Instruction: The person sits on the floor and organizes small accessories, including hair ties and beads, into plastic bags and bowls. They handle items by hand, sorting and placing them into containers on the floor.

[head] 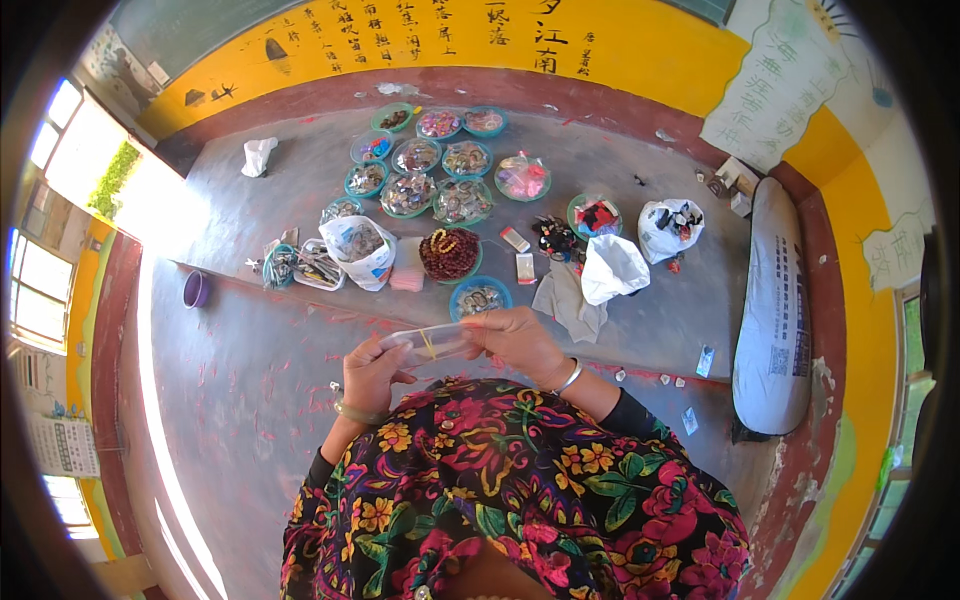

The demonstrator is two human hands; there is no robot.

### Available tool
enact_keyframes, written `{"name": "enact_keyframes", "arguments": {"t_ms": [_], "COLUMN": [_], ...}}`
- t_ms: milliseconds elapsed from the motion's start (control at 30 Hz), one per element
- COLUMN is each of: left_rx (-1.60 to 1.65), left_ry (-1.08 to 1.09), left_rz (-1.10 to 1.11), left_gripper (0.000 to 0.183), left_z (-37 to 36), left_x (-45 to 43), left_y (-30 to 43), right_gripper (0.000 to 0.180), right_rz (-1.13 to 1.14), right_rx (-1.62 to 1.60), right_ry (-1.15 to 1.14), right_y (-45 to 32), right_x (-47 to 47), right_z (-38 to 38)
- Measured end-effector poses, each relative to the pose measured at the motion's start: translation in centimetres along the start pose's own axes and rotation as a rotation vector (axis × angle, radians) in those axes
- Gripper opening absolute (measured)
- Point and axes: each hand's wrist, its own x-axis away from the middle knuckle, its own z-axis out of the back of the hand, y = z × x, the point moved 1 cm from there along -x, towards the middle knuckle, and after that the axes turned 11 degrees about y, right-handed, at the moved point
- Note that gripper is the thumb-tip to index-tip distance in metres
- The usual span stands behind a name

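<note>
A flat, clear plastic packet or case (401, 342) is stretched between my two hands, with a thin yellow band across its middle. My left hand (369, 377) pinches its left end between thumb and fingers. Its right end is in the fingers of my right hand (521, 346), which hide that part. What lies inside the clear plastic is too small to tell. Just beyond my hands stands a blue basket (454, 301) of small plastic-wrapped items. Behind it, a round basket holds dark red beads (450, 259) with a yellow string of beads on top.
Several round baskets of wrapped goods (465, 199) stand on the raised concrete floor. Nearby are a full white plastic bag (360, 255), an open white bag (611, 270) and a grey cloth (566, 300). The step edge (667, 375) runs before me. A purple bucket (196, 289) stands left.
</note>
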Motion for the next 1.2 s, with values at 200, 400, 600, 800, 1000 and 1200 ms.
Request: {"name": "enact_keyframes", "arguments": {"t_ms": [200,400,600,800,1000,1200], "left_rx": [-0.032,0.077,0.042,-0.036,-0.092,-0.108], "left_ry": [-0.077,-0.167,-0.199,-0.254,-0.31,-0.097], "left_rz": [0.021,0.112,0.124,0.158,0.329,0.393], "left_gripper": [0.016,0.018,0.017,0.016,0.024,0.025], "left_z": [0.7,0.0,0.9,1.5,1.8,4.9], "left_x": [-0.2,0.1,-0.4,-0.8,-1.6,-3.8], "left_y": [-0.1,0.7,-0.2,-1.3,-3.5,-11.5], "right_gripper": [0.021,0.024,0.024,0.021,0.018,0.017], "right_rz": [-0.058,-0.069,-0.161,-0.116,-0.305,-0.596], "right_rx": [0.049,0.073,0.014,0.104,0.09,-0.053], "right_ry": [-0.055,-0.108,-0.083,-0.167,-0.188,0.252], "right_y": [0.3,0.6,0.7,2.9,5.5,15.6], "right_x": [-0.2,0.0,0.2,-0.2,0.2,0.5], "right_z": [0.6,1.3,1.3,2.4,3.6,9.5]}}
